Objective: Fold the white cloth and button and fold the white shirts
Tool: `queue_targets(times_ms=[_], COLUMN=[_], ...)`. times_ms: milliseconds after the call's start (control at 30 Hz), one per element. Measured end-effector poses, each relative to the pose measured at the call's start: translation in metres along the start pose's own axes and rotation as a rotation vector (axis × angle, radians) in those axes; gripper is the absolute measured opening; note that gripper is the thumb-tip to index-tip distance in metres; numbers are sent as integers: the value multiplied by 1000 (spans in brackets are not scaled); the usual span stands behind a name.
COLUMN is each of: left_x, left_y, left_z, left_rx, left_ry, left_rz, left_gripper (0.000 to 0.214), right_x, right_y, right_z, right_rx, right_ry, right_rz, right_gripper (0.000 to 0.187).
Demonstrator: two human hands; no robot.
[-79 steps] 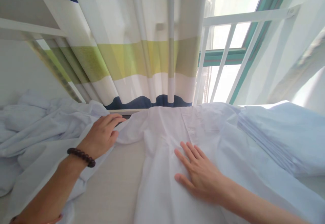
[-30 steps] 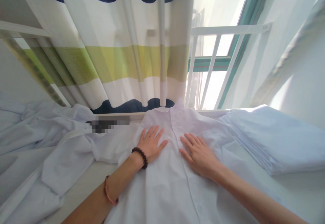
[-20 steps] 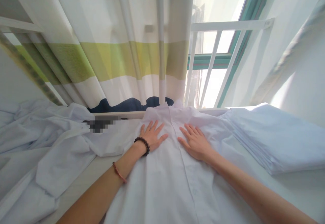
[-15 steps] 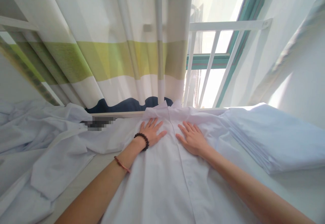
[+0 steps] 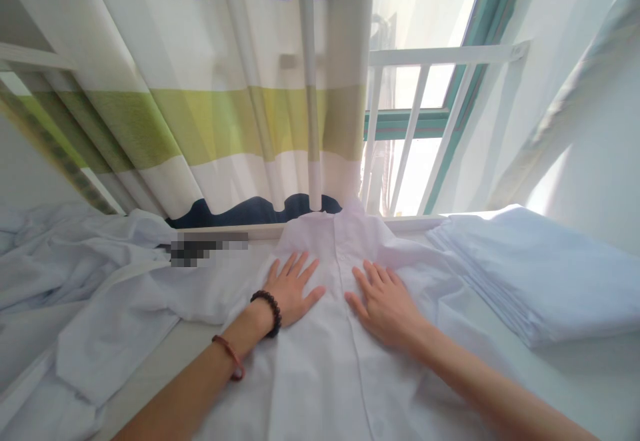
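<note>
A white shirt lies spread face up in front of me, its collar at the far end and its button placket running toward me. On the chest, left of the placket, my left hand rests flat with fingers spread; a dark bead bracelet and a reddish band circle that wrist. My right hand lies palm down on the other side of the placket, fingers stretched out. Neither hand holds anything. Wrinkles show in the cloth around both hands.
Rumpled white clothes lie at the left. A stack of folded white cloth sits at the right. White rails and a striped curtain stand behind, beside a green-framed window. A pixelated dark patch hides something left of the collar.
Both hands have slid down the shirt front toward me, still flat on it. The collar end now lies flatter.
</note>
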State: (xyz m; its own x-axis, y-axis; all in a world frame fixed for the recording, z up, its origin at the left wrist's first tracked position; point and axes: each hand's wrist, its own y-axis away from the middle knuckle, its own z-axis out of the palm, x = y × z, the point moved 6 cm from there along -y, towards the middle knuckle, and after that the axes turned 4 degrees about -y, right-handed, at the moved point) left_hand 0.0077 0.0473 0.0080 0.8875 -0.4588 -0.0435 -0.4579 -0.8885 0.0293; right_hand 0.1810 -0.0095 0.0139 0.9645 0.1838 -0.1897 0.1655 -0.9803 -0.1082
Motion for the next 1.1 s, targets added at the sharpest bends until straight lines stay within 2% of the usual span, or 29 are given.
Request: queue_targets(times_ms=[67, 133, 200, 300, 400, 533, 600, 667, 767, 833, 933, 1100], left_x=[0, 0, -2, -3, 5, 16, 18, 17, 16, 20, 26, 24], left_y=[-4, -19, -41, -70, -86, -89, -88, -87, -87, -87, -87, -89], left_z=[-13, -34, -58, -80, -72, -39, -31, -30, -34, -36, -33, -26], left_rx=[-5, 59, 169, 380, 500, 528, 538, 555, 600, 651, 665, 596], left_ry=[20, 37, 35, 45, 77, 100, 102, 105, 107, 79, 29, 35], left_rz=[20, 30, -25, -153, -185, -88, -52, -41, -48, 3, 75, 26], left_gripper=[57, 44, 39, 32, 32, 28, 22, 19, 28, 37, 33, 23], right_x=[0, 7, 21, 44, 65, 83, 89, 96, 105, 107, 106, 96], right_y=[-6, -24, -48, -81, -98, -104, -107, -110, -113, -114, -112, -108], right_z=[-13, -32, -51, -62, -51, -20, -9, -4, -4, -5, -4, -4], right_rx=[-7, 51, 196, 317, 420, 486, 496, 522, 583, 609, 619, 606], right_ry=[-21, -100, -182, -227, -299, -390, -425, -454, -489, -507, -531, -553], right_rz=[-12, 17, 78, 172, 260, 295, 280, 278, 309, 316, 293, 208], right_gripper=[52, 46, 35, 27, 27, 22, 17, 18, 23, 28, 34, 18])
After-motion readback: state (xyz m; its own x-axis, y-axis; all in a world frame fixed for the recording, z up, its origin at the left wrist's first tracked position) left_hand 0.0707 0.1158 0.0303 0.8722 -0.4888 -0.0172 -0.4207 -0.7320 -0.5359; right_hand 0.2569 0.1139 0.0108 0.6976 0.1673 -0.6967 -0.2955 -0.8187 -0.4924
